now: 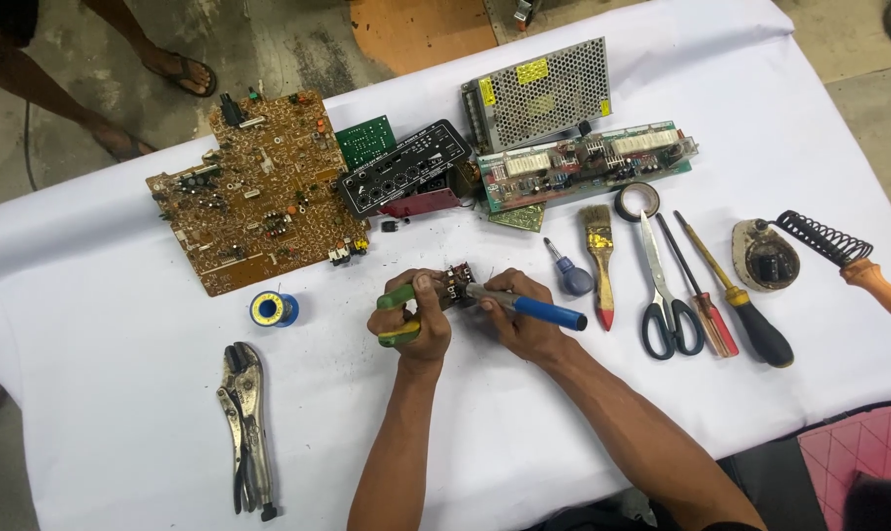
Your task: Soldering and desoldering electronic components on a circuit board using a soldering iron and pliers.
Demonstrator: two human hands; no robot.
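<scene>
1. The left hand (413, 317) is clenched around the green-and-yellow handles of a pair of pliers (398, 315), whose nose grips a small dark electronic component (455, 285) near the middle of the white cloth-covered table (121, 413).
2. The right hand (524, 320) grasps a soldering iron with a blue handle (536, 309), its metal tip touching the component.
3. To the far left lies a large brown circuit board (254, 192); just near it sits a blue spool of solder wire (272, 309).
4. Silver locking pliers (249, 428) lie at the near left, well apart from the hands.
5. To the right lie a small blue-handled screwdriver (566, 273), a paintbrush with a yellow and red handle (599, 265), black-handled scissors (664, 295) and two longer screwdrivers (721, 295).
6. At the far side stand a perforated metal power supply box (539, 93) and a long green circuit board (583, 162).
7. A coiled soldering iron stand (824, 238) sits at the far right.
</scene>
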